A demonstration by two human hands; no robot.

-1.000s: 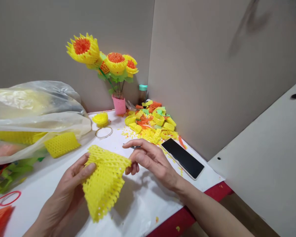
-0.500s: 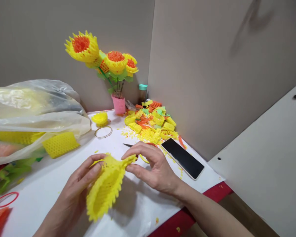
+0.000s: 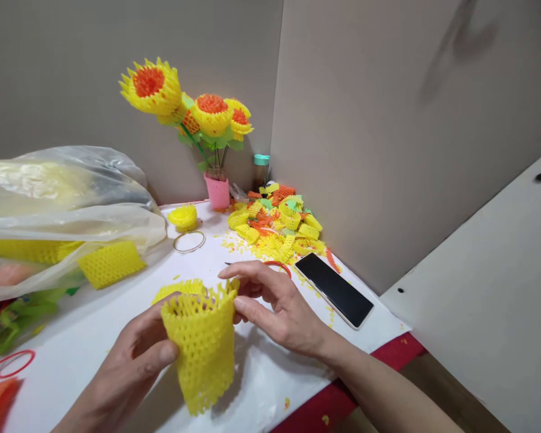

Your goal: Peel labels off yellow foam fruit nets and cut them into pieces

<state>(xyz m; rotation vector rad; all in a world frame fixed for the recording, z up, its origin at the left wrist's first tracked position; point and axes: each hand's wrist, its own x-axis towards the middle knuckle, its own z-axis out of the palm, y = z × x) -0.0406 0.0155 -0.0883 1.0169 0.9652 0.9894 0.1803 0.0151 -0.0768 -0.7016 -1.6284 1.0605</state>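
Note:
Both hands hold a yellow foam net sleeve [image 3: 204, 344] upright above the white table [image 3: 94, 337], its open mouth facing up. My left hand [image 3: 133, 367] wraps round the sleeve's left side, thumb on the front. My right hand [image 3: 275, 304] pinches the top right rim between thumb and fingers. Behind the right hand lie scissors [image 3: 270, 266] with a red handle, mostly hidden.
A black phone [image 3: 334, 288] lies to the right. Farther back are a heap of yellow and orange foam scraps [image 3: 277, 225], foam sunflowers in a pink pot [image 3: 217, 191], a ring [image 3: 189, 241], and a clear plastic bag [image 3: 63, 204] of foam nets at left. Grey partition walls enclose the corner.
The flat yellow net has been opened into an upright tube. My left hand shifted round its side, and my right hand moved from its corner to the top rim.

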